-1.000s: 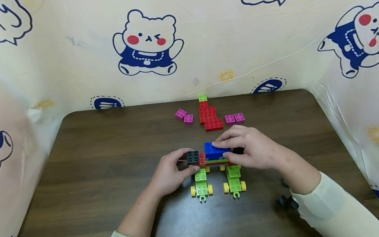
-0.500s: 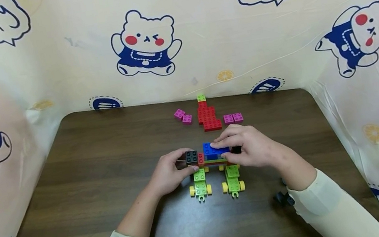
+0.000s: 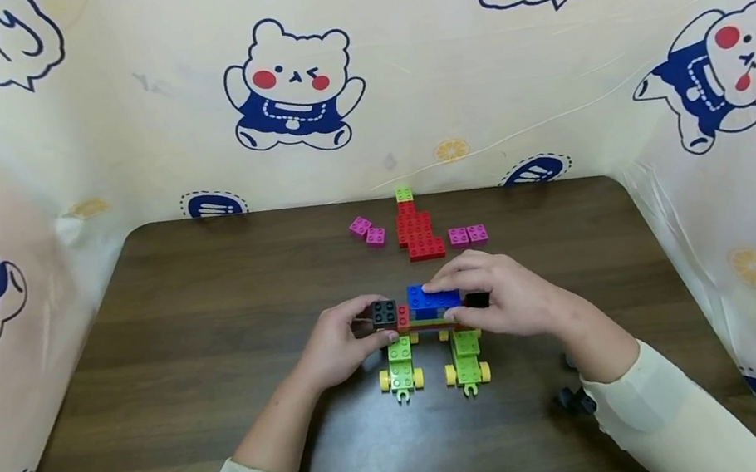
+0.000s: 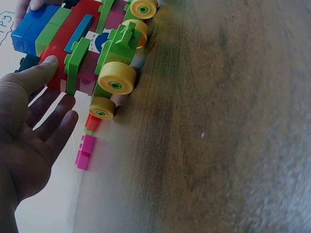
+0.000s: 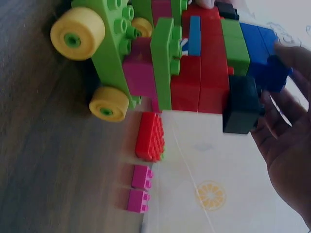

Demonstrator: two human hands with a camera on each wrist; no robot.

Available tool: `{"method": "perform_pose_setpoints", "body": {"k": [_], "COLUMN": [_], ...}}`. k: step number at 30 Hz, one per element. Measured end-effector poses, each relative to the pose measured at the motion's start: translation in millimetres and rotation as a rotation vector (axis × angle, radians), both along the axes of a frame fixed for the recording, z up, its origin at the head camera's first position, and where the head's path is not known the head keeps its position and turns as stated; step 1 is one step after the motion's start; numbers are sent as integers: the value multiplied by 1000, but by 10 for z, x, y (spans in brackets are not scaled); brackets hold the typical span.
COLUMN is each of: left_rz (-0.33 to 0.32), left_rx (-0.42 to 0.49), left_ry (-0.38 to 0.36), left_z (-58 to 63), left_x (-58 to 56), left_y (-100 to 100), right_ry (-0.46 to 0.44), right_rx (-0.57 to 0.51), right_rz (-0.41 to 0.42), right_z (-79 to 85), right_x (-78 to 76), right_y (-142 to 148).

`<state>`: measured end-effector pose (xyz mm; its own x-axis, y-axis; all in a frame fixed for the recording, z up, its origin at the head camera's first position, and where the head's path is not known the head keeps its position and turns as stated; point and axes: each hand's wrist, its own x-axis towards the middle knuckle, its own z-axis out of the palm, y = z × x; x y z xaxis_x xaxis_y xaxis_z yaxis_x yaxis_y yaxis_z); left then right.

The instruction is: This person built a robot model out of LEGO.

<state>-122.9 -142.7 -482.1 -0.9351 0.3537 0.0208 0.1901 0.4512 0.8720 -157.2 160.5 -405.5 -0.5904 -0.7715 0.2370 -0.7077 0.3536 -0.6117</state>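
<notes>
While both hands are engaged on the wheeled assembly (image 5: 165, 68), the governing relation is the blue block's position against the right hand's grip. Nearest the person on the desk (image 3: 207, 300), a first green base (image 3: 401, 371) and a second green base (image 3: 467, 364) extend toward 6 o'clock. Just beyond, at the 9 o'clock end, the left hand (image 3: 343, 348) grips the assembly, thumb on its near side, fingers behind the black block (image 3: 384, 314).

The blue block (image 3: 419, 298) lies atop the assembly, between 2 and 3 o'clock from the left hand and at 9 o'clock from the right hand (image 3: 513, 295). Its long axis runs 9 to 3 o'clock, in line with the assembly's body, crosswise to both bases. The right hand is nearer, in contact: its grip is closed on the block, thumb near side, fingers over the top. Whether the block is fully seated cannot be told. Judged: downward pressure would act square to that axis, the left hand bracing.

Farther off, from the blue block: magenta bricks (image 3: 467, 236) between 1 and 2 o'clock, red bricks (image 3: 421, 237) at 12.
</notes>
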Motion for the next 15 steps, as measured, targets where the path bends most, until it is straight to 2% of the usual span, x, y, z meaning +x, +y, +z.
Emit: {"method": "perform_pose_setpoints", "body": {"k": [5,15], "left_rz": [4,1], "left_rx": [-9,-5], "left_ry": [0,1], "left_z": [11,4], "left_x": [5,4], "left_y": [4,-6], "right_ry": [-101,-100], "right_rx": [-77,-35], "right_rz": [-31,-177], "right_z": [-32,-176], "right_x": [-113,-393], "right_y": [72,100]}}
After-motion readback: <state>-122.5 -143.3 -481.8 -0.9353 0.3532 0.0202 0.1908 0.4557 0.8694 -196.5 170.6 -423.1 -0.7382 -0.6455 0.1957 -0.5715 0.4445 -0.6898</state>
